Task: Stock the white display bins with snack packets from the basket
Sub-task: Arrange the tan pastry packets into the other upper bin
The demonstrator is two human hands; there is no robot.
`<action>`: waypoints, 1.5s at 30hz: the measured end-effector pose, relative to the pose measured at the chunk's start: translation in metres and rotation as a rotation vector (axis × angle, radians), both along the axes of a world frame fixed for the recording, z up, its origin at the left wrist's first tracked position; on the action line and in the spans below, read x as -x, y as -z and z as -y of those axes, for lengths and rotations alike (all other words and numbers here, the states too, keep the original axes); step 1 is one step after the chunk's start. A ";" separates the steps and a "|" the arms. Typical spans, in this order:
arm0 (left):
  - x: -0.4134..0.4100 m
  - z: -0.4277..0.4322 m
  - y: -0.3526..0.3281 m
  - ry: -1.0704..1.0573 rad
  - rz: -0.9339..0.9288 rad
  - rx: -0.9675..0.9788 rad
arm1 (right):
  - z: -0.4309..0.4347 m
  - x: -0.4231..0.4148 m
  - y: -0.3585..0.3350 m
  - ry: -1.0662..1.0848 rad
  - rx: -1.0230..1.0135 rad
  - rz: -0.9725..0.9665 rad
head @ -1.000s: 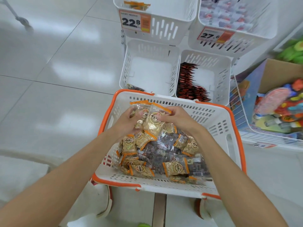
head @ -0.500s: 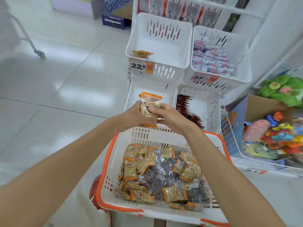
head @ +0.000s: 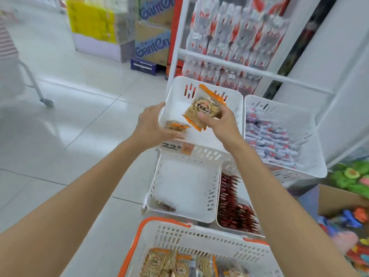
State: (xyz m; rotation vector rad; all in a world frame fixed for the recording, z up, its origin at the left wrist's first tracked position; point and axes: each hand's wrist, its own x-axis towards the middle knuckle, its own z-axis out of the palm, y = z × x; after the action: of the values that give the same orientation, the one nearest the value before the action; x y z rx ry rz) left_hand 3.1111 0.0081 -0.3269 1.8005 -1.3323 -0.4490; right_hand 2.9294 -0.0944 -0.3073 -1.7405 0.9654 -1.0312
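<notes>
The right hand [head: 219,126] pinches a light, crinkly, probably slippery snack packet [head: 201,111] over the upper-left white bin [head: 209,152], best held by its stiffer orange seams, while the left hand [head: 151,124] sits at the bin's front-left corner, its grip impossible to tell.

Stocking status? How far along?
Barely started: the upper-left bin shows just one packet at its front-left corner, by the left hand. In hand: the right hand grips snack packets above that bin. Left: the basket holds many remaining packets; the lower-left bin looks nearly bare.
</notes>
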 end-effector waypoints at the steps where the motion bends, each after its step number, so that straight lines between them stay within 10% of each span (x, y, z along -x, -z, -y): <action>1: -0.007 0.010 0.005 -0.022 0.014 -0.024 | 0.017 -0.008 0.002 0.027 0.037 -0.014; 10: -0.021 0.071 0.045 0.132 -0.243 0.113 | 0.098 -0.070 0.055 -0.211 0.125 -0.437; 15: -0.017 0.070 0.049 0.197 -0.343 0.194 | 0.102 -0.055 0.051 -0.474 -0.298 -0.424; 45: -0.022 0.074 0.063 0.108 -0.345 0.138 | 0.076 -0.065 0.055 -0.393 -0.182 -0.397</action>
State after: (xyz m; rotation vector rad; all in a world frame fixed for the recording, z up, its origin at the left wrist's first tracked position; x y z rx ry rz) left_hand 3.1327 -0.0662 -0.3895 1.4651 -1.1895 -0.6756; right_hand 2.9948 -0.1706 -0.3623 -1.9156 0.8716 -0.3426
